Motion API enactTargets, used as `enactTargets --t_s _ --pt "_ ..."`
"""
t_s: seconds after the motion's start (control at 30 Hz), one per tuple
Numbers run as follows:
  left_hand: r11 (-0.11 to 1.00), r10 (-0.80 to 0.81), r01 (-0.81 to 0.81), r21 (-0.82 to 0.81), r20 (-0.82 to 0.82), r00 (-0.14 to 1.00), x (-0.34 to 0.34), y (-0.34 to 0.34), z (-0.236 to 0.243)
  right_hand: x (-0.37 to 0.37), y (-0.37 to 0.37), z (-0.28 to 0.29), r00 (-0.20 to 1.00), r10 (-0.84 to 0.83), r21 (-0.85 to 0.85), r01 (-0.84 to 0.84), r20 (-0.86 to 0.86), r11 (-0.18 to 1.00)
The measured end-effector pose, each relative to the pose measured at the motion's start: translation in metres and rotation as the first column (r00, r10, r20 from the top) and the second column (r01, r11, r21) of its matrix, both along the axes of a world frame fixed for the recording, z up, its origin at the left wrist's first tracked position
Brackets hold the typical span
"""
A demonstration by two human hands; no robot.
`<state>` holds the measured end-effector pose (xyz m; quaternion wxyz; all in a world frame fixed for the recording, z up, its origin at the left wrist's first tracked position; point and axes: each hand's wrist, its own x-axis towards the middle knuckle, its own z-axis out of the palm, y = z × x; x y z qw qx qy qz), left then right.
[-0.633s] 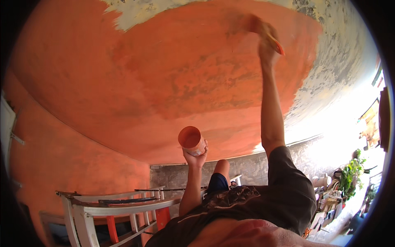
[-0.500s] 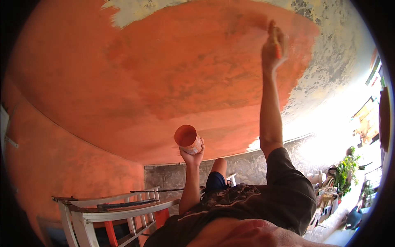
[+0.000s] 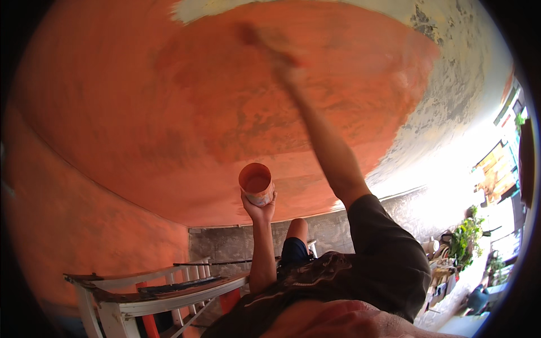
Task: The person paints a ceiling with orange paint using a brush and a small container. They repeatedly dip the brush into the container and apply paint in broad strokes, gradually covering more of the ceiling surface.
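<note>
My left hand is wrapped round a cylindrical paint can, tilted so that its open mouth and orange-stained inside show. Stretched up and forward, my right hand is smeared by motion. It grips a paintbrush, whose blurred dark head is at the orange painted surface. That surface spreads wide above me, with darker patches in its middle. Along its top and right edges lies a pale, mottled unpainted area.
A white wooden frame with rungs, like a ladder, stands at the lower left. An orange wall rises behind it. Green plants and assorted clutter lie at the right, beside bright light. My bent knee shows below the can.
My right hand has swept left across the orange surface with the brush. My left hand keeps the can in nearly the same place, its mouth turned slightly more upright.
</note>
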<state>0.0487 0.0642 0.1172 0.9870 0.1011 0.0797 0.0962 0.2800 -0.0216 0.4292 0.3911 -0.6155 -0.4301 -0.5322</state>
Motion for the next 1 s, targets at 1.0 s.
enactTargets --t_s 1.0 --pt "0.996 0.019 -0.027 -0.081 -0.097 0.995 0.006 -0.024 -0.023 -0.025 -0.011 0.006 0.899 -0.420 0.397 0.432 -0.123 0.810"
